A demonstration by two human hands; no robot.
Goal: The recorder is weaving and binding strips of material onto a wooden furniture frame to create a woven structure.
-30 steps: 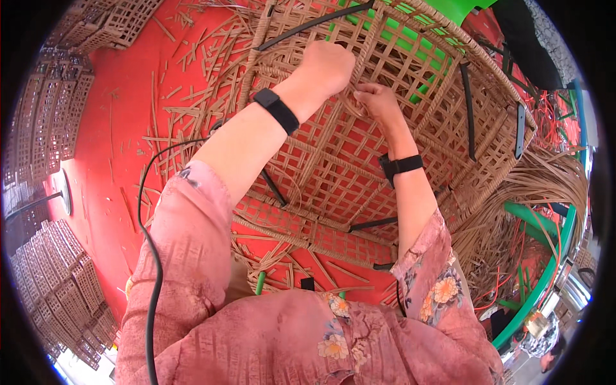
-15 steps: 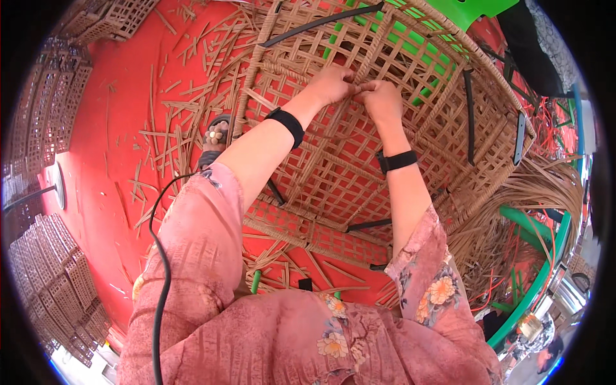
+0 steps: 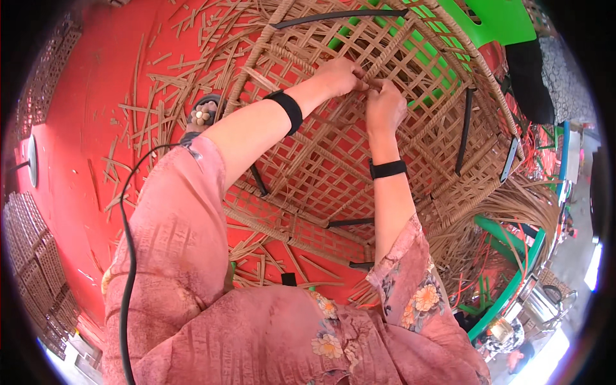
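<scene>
A large openwork basket (image 3: pixel 321 160) of woven tan strips, with wrapped ribs and rims, lies tilted before me. Both hands meet over its upper middle, at a wrapped rib (image 3: pixel 388 51) that runs slantwise across it. The fingers of my left hand (image 3: pixel 341 76) are bent in a pinch. Close against them, my right hand (image 3: pixel 386 106) pinches with thumb and forefinger. Between the fingertips seems to be a thin brown weaving strip, mostly covered by the fingers. Black straps (image 3: pixel 465 131) are fixed along the basket's sides.
Loose cut strips (image 3: pixel 179 90) litter the red floor covering (image 3: pixel 77 186) to the left. A bright green plastic piece (image 3: pixel 494 25) is behind the basket. Long strips (image 3: pixel 513 205) are heaped at right beside a green frame (image 3: pixel 507 301). Woven goods (image 3: pixel 38 256) are stacked at far left.
My view has shifted a little, and the basket appears somewhat turned in it. Both hands stay together at the same rib, still pinching, with the fingertips slightly moved.
</scene>
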